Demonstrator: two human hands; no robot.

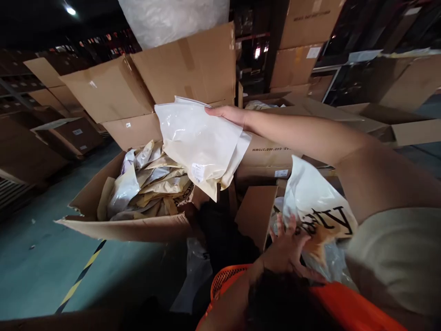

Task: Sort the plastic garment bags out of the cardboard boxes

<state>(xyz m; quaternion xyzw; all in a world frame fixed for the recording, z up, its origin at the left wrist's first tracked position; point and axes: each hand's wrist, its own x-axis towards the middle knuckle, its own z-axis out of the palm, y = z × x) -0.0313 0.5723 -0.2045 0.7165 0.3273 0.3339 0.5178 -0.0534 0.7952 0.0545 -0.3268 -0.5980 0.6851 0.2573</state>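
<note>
My right hand [225, 113] reaches in from the right and pinches the upper edge of a few flat plastic bags [203, 133]. They are white above and tan below, with a small printed label near the bottom. Lower down, my left hand [285, 248] has its fingers spread, close to a white and tan plastic bag [310, 193] with large black lettering. Whether the fingers touch that bag is hard to tell. At left, an open cardboard box [131, 229] holds several similar bags in a loose pile.
More cardboard boxes [296, 69] are stacked behind, and others stand left and right. A translucent plastic bundle [175, 20] rests on top at the back. Orange clothing [354, 305] shows at the bottom. A black and yellow strip [81, 276] marks the floor.
</note>
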